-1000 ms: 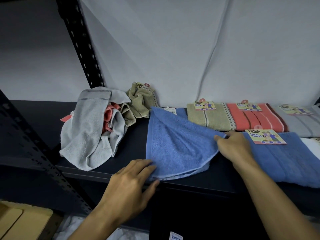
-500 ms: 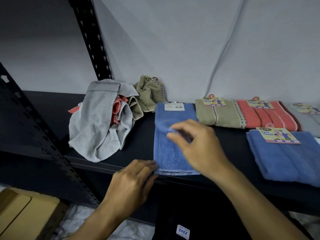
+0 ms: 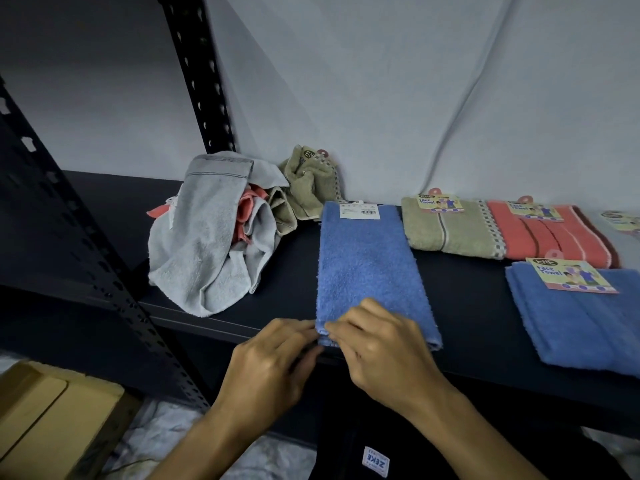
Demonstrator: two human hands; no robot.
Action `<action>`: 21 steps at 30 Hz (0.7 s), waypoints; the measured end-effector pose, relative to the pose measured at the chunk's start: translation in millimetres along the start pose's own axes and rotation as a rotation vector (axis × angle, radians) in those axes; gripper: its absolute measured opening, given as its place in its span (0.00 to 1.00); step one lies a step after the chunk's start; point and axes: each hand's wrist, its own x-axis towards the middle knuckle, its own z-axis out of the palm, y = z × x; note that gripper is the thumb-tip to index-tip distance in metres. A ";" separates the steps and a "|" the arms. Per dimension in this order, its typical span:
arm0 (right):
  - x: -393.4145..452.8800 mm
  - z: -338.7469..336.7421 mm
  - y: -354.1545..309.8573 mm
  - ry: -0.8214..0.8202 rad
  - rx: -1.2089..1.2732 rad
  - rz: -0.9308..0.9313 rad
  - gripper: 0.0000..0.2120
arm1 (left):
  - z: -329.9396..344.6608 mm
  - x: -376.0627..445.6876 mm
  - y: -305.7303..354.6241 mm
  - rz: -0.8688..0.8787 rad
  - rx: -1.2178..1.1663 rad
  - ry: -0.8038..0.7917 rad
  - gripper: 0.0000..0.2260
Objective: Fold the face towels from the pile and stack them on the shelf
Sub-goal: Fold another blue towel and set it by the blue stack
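A blue face towel (image 3: 367, 265) lies folded into a long strip on the dark shelf (image 3: 284, 282), a white barcode label at its far end. Both hands meet at its near left corner. My left hand (image 3: 273, 365) pinches that corner from the left. My right hand (image 3: 381, 344) pinches the same near edge from above, its fingers curled on the cloth. To the left sits the unfolded pile (image 3: 211, 233): a grey towel over a coral one, with a crumpled olive towel (image 3: 308, 188) behind.
Folded towels with labels lie at the right: olive (image 3: 450, 230), coral (image 3: 550, 237), and a blue one (image 3: 581, 323) nearer the shelf's front. A black perforated upright (image 3: 197, 74) stands behind the pile. A cardboard box (image 3: 45, 417) sits below left.
The blue towel was folded over from a wide sheet into a narrow strip. My right hand carried the edge leftward, then came down to the near corner beside my left hand.
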 end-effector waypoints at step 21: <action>-65.7 -45.4 55.0 -0.049 0.096 0.347 0.14 | -6.6 16.1 0.7 0.075 -0.003 -0.101 0.08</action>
